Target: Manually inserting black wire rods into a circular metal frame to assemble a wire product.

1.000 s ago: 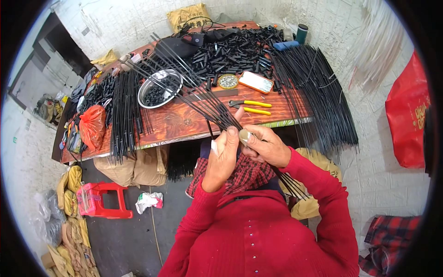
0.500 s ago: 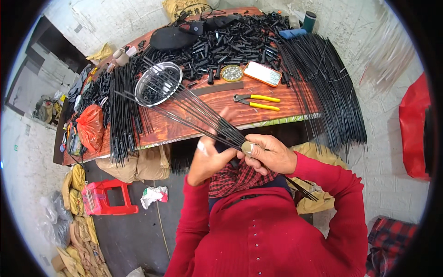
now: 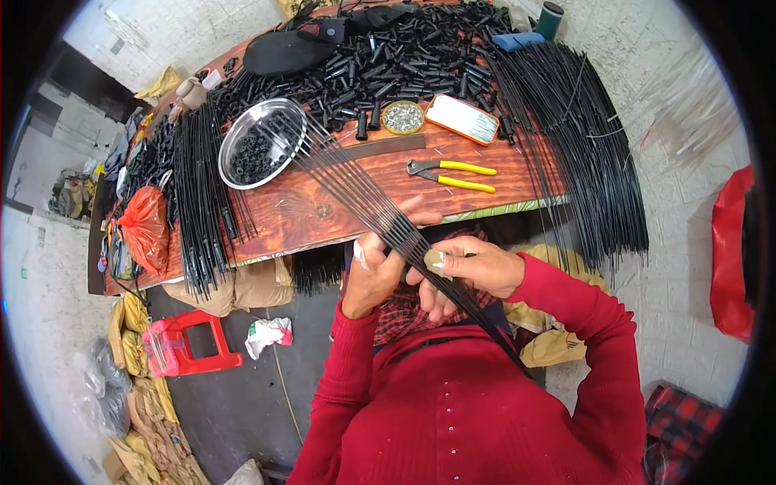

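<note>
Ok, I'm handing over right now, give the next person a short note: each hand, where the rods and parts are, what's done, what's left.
Left hand: closed round the bundle of thin black rods, just off the table edge.
Right hand: pinching the same bundle beside it; the rods fan out toward the steel bowl.
On the wooden table: black tube pieces, yellow-handled pliers, more rods hanging over the left and right ends.
Done: one bundle gathered in hand.
Left: judging by the piles, most rods and tubes look untouched.

bowl [image 3: 263, 144] on table [image 3: 323, 212], left | pliers [image 3: 451, 175] right of it | tin [image 3: 402, 117] probably behind pliers
</note>
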`<act>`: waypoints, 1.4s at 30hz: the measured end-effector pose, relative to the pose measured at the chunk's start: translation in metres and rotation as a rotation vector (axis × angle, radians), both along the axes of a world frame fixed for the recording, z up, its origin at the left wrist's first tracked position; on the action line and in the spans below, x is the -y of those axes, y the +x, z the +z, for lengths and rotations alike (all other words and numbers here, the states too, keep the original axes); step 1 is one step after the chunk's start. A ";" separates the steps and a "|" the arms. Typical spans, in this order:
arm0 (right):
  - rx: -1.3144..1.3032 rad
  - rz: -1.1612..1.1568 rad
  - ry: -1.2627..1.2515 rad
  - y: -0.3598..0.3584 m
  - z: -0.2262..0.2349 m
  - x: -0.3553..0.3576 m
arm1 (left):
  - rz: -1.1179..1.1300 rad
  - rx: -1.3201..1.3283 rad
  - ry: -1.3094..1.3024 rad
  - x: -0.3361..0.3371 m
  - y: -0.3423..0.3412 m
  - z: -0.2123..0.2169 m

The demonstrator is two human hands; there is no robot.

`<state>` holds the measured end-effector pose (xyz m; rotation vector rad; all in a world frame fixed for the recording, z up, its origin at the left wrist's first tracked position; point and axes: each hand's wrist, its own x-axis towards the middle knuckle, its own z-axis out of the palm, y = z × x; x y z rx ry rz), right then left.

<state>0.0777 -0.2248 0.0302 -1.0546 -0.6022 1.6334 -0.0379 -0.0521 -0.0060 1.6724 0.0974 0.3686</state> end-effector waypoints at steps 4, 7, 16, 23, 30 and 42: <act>-0.049 -0.030 0.005 0.005 -0.013 -0.006 | -0.116 0.034 -0.153 0.005 0.006 -0.017; -0.082 -0.025 0.014 0.009 -0.021 -0.010 | -0.106 -0.072 0.005 0.001 0.004 -0.012; -0.197 0.033 0.101 0.015 -0.030 -0.013 | -0.243 0.094 -0.155 0.005 0.005 -0.009; -0.193 0.046 0.062 0.013 -0.025 -0.012 | -0.248 -0.011 -0.160 0.003 0.004 -0.018; -0.180 0.089 0.027 0.010 -0.026 -0.009 | -0.285 -0.003 -0.130 0.002 0.003 -0.020; -0.188 0.098 0.080 0.018 -0.028 -0.012 | -0.269 0.039 -0.002 0.003 -0.001 -0.016</act>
